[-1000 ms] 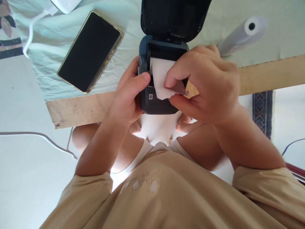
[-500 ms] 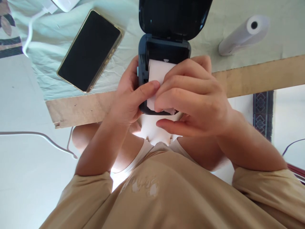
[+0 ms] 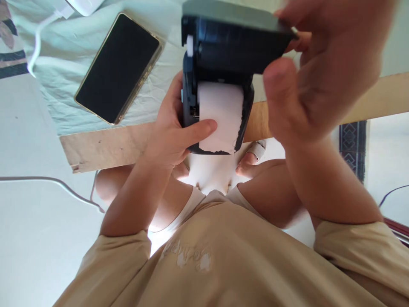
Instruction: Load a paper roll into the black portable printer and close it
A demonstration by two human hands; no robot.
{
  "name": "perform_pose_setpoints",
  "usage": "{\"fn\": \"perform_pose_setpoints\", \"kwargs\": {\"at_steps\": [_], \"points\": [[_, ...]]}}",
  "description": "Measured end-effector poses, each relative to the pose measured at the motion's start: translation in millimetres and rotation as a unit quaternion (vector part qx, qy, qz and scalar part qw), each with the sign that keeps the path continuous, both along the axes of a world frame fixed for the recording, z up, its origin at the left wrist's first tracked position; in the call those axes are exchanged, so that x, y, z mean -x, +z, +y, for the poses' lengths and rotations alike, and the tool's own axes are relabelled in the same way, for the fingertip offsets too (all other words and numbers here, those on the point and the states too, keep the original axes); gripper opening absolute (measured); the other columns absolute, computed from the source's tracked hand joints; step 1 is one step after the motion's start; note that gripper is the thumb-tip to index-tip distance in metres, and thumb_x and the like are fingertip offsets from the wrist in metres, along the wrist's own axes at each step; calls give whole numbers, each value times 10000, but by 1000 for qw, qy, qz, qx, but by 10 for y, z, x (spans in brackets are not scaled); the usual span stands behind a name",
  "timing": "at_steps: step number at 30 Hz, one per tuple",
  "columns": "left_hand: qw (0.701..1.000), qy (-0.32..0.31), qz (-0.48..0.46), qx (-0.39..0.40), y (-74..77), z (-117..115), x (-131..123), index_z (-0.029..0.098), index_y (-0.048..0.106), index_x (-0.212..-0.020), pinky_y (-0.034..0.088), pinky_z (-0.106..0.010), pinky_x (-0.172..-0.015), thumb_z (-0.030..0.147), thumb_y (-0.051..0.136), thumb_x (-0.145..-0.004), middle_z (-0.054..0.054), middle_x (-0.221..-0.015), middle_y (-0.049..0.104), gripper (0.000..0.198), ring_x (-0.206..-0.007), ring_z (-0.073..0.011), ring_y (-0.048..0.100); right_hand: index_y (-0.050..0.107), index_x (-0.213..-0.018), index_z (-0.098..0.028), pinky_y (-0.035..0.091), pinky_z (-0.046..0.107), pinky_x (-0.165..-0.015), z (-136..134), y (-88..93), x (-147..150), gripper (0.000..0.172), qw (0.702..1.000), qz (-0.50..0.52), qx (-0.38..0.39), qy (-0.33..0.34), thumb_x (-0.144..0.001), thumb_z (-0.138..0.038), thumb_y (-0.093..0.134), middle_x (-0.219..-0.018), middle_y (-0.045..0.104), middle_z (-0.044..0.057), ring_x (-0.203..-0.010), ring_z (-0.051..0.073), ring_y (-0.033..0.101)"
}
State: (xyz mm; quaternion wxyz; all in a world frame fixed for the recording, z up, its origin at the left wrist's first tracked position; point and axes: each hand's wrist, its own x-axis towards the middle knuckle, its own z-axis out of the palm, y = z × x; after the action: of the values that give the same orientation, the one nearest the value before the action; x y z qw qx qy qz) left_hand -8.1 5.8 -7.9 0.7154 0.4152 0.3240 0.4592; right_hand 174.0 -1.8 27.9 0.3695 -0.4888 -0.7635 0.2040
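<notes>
A small dark printer [image 3: 191,91] stands at the wooden edge of the table, and a strip of white paper [image 3: 220,115] with a torn end hangs down over its front. My left hand [image 3: 174,128] wraps the printer's left side, its thumb pressing the paper against the body. My right hand [image 3: 319,68] is raised close to the camera and grips the right end of the printer's hinged lid [image 3: 233,30], which is tilted down over the paper bay. The right hand is blurred by motion.
A black phone [image 3: 118,68] lies on the pale green cloth [image 3: 64,59] left of the printer. A white cable [image 3: 35,47] and charger lie at the far left. The wooden table edge [image 3: 105,145] runs across. My knees and beige shirt fill the lower view.
My right hand let go of the paper strip, rose to the lid and swung it down. The paper roll at the right is now hidden behind that hand. The left hand stayed put.
</notes>
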Motion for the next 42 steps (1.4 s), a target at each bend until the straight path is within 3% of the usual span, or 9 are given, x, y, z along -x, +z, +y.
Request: {"fn": "perform_pose_setpoints", "kwargs": {"at_steps": [3,7,9,14,18,23,30,37,42], "points": [[999,29,-29,27,-2,-7,-19,226,638,-965,521,-247,-636,165,735,-709,6,-787,639,280,-690,-127,611,599,-928,-236,533,389,-822,2,-32,-19,391,1000,-9,-17,-2,-869,-571,406,-922,537,67,-1124,240,537],[999,34,-29,28,-4,-14,-38,226,624,-1021,535,-274,-650,243,775,-675,5,-743,632,379,-741,-177,643,628,-881,-216,502,391,-887,20,-97,-34,295,987,-37,-158,10,-863,-443,442,-958,510,61,-1005,176,547],[999,35,-32,21,-7,-20,-44,245,615,-1048,543,-295,-701,234,767,-668,1,-752,643,409,-807,-207,659,630,-912,-185,497,379,-901,24,-124,-23,287,983,-27,-182,1,-847,-404,456,-982,515,73,-1005,167,536],[998,-6,-62,-19,-90,-13,-56,278,591,-1075,450,-273,-520,396,734,-678,-28,-860,664,438,-681,-189,622,418,-1241,-179,497,333,-964,1,-163,28,529,996,67,-18,58,-830,-500,508,-1270,497,57,-1172,167,508],[998,-4,-56,-22,-114,-11,-69,258,603,-1050,372,-250,-458,384,714,-702,-24,-788,647,386,-563,-153,579,337,-1264,-233,514,315,-935,-23,-219,50,604,992,94,24,84,-799,-553,551,-1342,403,45,-1207,174,501],[1000,11,-17,-9,-39,-17,-72,245,622,-1009,333,-239,-421,418,711,-705,-28,-792,638,361,-554,-138,553,332,-1255,-244,533,308,-904,-28,-341,49,595,978,172,81,80,-782,-500,588,-1326,408,59,-1237,188,475],[1000,4,-16,-9,-29,3,-84,247,633,-970,358,-254,-445,438,696,-700,-39,-803,638,337,-593,-150,559,390,-1201,-207,508,322,-954,-47,-297,53,562,981,171,52,75,-772,-473,635,-1255,454,56,-1169,167,507],[1000,9,-25,-6,-22,-25,-100,269,632,-947,269,-268,-414,346,687,-685,-17,-699,572,278,-506,-140,504,354,-1237,-268,487,365,-1014,-59,-283,36,525,994,89,16,59,-815,-518,540,-1286,457,19,-1212,177,485],[999,-4,-42,28,4,-3,-123,274,639,-977,438,-320,-552,563,583,-771,-54,-816,665,360,-766,-234,635,336,-1268,-239,510,319,-940,-42,-275,6,606,998,49,39,31,-810,-597,507,-1326,430,54,-1189,177,495]]}}
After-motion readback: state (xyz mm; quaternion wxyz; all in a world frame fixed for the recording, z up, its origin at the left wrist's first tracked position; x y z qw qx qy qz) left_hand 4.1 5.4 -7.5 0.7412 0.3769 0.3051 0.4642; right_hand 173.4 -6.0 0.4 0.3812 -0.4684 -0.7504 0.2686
